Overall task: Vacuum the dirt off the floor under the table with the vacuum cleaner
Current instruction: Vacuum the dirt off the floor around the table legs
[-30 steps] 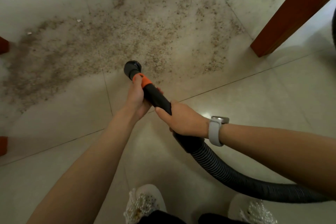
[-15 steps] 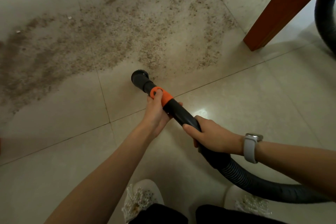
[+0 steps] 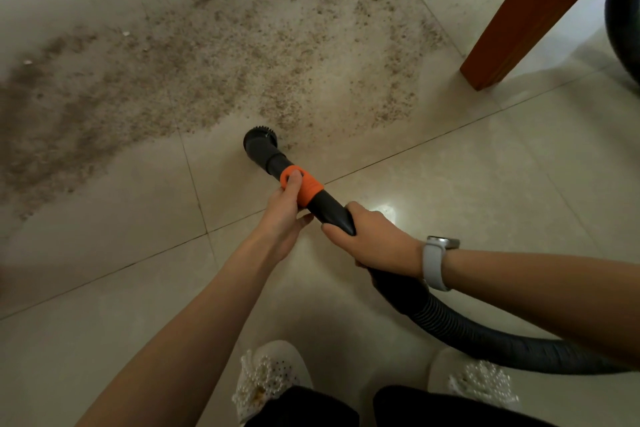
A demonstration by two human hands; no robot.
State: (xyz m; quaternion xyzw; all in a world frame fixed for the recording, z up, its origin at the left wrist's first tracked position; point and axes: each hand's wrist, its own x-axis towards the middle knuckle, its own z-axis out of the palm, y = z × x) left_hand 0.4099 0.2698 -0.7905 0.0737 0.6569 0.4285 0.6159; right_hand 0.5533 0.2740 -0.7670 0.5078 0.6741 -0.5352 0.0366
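No legible text or labels anywhere.

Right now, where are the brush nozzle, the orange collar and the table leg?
brush nozzle (image 3: pixel 260 140), head view, on its round black head.
orange collar (image 3: pixel 308 189), head view, on its bare side beside the thumb.
table leg (image 3: pixel 519 14), head view, on its front face.

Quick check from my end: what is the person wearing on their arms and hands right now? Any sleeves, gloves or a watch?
Both forearms are bare: no sleeves and no gloves in view. The left hand wears nothing. The wrist behind the right hand carries a watch with a pale, whitish band and a silver-grey case. No rings can be made out on the fingers.
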